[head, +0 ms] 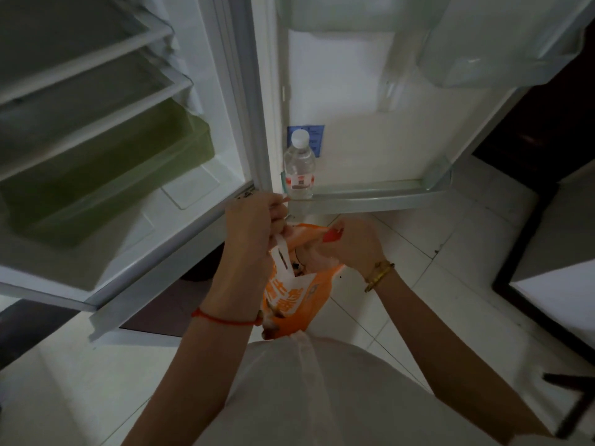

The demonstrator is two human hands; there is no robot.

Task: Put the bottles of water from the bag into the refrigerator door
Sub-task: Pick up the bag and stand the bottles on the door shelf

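An orange plastic bag [291,304] with white handles hangs in front of me, just below the open refrigerator door. My left hand [254,226] is closed around the bag's white handles and holds it up. My right hand [351,244] reaches into the bag's mouth; its fingers are inside, and whether they grip anything is hidden. One clear water bottle [299,165] with a white cap stands upright at the left end of the door's bottom shelf [380,193]. The bag's contents are hidden.
The refrigerator body [106,130] stands open at the left with glass shelves and a green drawer. An upper door bin [502,59] juts out at the top right. White floor tiles lie below, with dark furniture [547,252] at the right.
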